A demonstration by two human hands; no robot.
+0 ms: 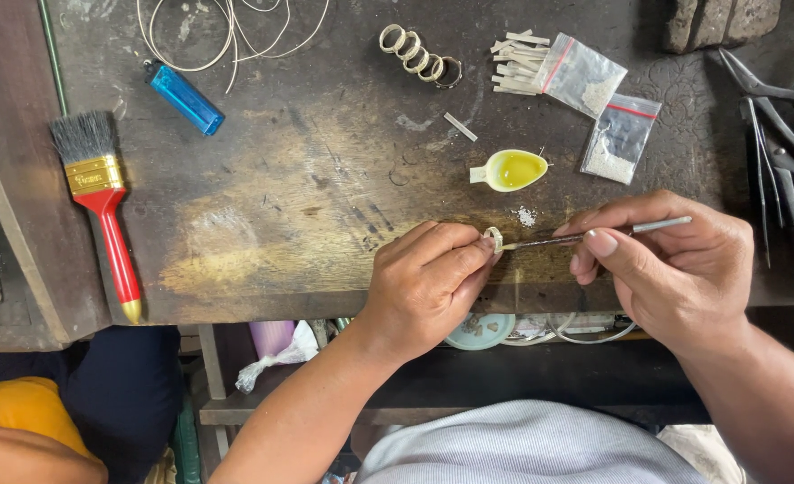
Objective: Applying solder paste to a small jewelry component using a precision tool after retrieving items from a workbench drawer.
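My left hand [428,282] pinches a small pale ring [494,238] between thumb and forefinger at the near edge of the worn wooden workbench [307,179]. In my right hand [675,269] a thin metal-handled brush [594,235] lies level, its tip touching the ring. A little beyond the ring stands a small white spoon-shaped dish [510,170] of yellow liquid, and a scatter of tiny white grains [526,216] lies between them.
A red-handled paintbrush [101,197] lies at the bench's left, a blue lighter [184,98] and wire loops [226,31] behind it. At the back are several pale rings [417,56], white strips [518,63] and two small plastic bags [603,103]. Pliers and tweezers [778,152] lie at right.
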